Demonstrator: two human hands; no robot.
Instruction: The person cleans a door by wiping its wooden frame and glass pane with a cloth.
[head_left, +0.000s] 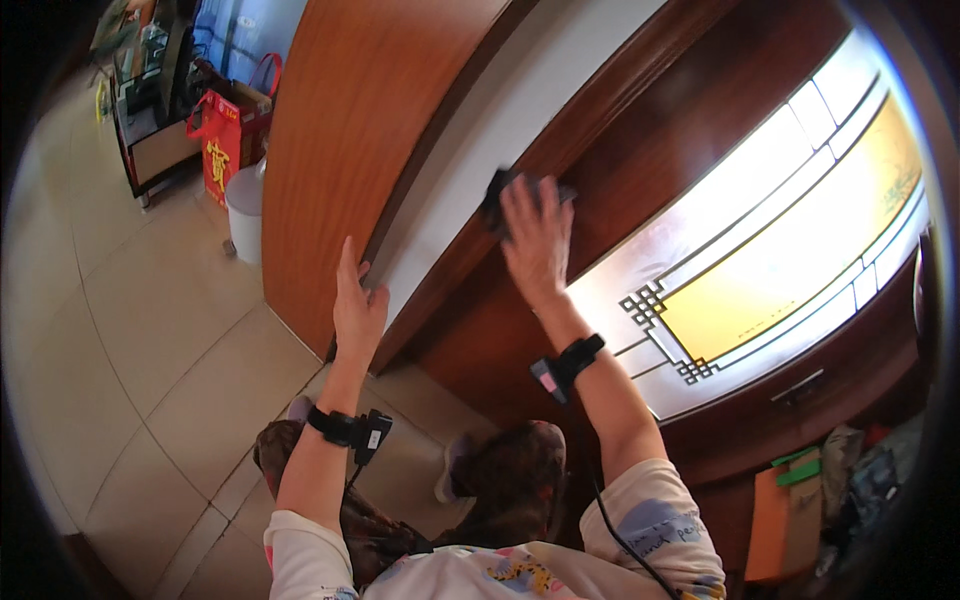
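Observation:
My right hand lies over a dark cloth against the brown wooden door frame, fingers stretched out. The cloth bunches past my fingertips on both sides. My left hand holds nothing that I can see; its fingers point up and its thumb is apart. It is close to the dark edge of an orange-brown wooden panel; whether it touches the edge I cannot tell. Between the panel and the frame runs a white wall strip.
A bright glass pane with black lattice lines is at the right. A red gift bag and a white bin stand behind the panel, near a low cabinet. Folded items, including an orange one, lie at the lower right.

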